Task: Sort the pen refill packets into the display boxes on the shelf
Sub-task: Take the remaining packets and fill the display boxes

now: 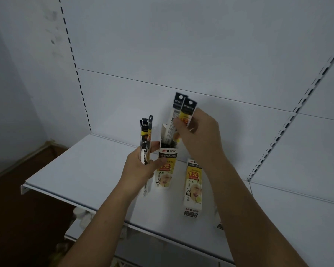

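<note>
The right grip (199, 135), pinching two packets (189, 108), should lower them straight into the open box (164, 178). The left grip (141, 170), clutching spare packets (145, 135), looks to brace it.

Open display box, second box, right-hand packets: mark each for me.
open display box (167, 175): head view, printed front panel.
second display box (193, 187): head view, printed front face.
right-hand packets (188, 109): head view, black header card.

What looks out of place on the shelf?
The second box seems to lie flat on the shelf, while the open box stands. A small dark thing pokes out at the front edge beside the right arm; I cannot tell what.
</note>
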Demonstrator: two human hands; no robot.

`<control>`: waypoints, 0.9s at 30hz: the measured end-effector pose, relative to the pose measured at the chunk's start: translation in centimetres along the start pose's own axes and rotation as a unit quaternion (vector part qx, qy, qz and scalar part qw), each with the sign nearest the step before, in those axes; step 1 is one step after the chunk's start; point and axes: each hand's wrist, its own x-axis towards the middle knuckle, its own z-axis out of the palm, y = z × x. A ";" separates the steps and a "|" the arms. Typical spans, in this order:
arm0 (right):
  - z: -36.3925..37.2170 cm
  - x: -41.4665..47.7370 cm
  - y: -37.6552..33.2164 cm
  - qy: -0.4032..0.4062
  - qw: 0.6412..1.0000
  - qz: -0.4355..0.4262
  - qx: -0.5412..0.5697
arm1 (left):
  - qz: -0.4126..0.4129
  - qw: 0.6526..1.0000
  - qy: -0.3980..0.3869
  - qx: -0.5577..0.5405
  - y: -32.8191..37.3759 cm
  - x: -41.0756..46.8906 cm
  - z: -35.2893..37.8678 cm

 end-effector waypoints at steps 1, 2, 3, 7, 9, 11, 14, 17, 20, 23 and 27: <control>0.2 -0.2 0.2 -0.010 1.000 0.003 -0.025 | 0.001 1.000 0.000 0.001 -0.1 0.0 0.0; 0.4 -0.4 0.4 -0.018 0.999 0.013 -0.044 | 0.003 1.000 -0.002 0.002 -0.1 -0.1 0.1; 0.6 -0.5 0.5 -0.028 0.998 0.027 -0.057 | 0.003 1.000 -0.003 0.002 -0.1 -0.1 0.1; 0.8 -0.8 0.9 -0.074 0.990 0.052 -0.107 | 0.004 1.000 -0.003 0.006 -0.1 0.1 0.2; 0.4 -1.0 0.6 -0.063 0.993 0.053 -0.079 | 0.007 1.000 0.001 0.016 0.0 0.1 0.2; -0.1 -1.2 0.3 -0.046 0.996 0.046 -0.064 | 0.011 1.000 0.006 0.023 0.1 0.0 0.2; -0.1 -1.2 0.5 -0.052 0.993 0.031 -0.103 | 0.011 0.999 0.017 0.033 0.4 -0.3 0.1; 0.2 -1.2 1.2 -0.079 0.982 0.037 -0.170 | 0.011 0.999 0.025 0.029 0.6 -0.4 -0.1; 0.2 -1.3 1.2 -0.072 0.984 0.042 -0.160 | 0.012 0.999 0.038 0.031 0.7 -0.4 -0.5; -0.1 -1.5 0.9 -0.034 0.991 0.028 -0.123 | 0.013 0.998 0.053 0.020 0.7 -0.7 -0.9; -0.3 -2.2 0.5 -0.007 0.996 0.015 -0.093 | -0.013 0.981 -0.030 -0.189 0.7 -1.5 -1.6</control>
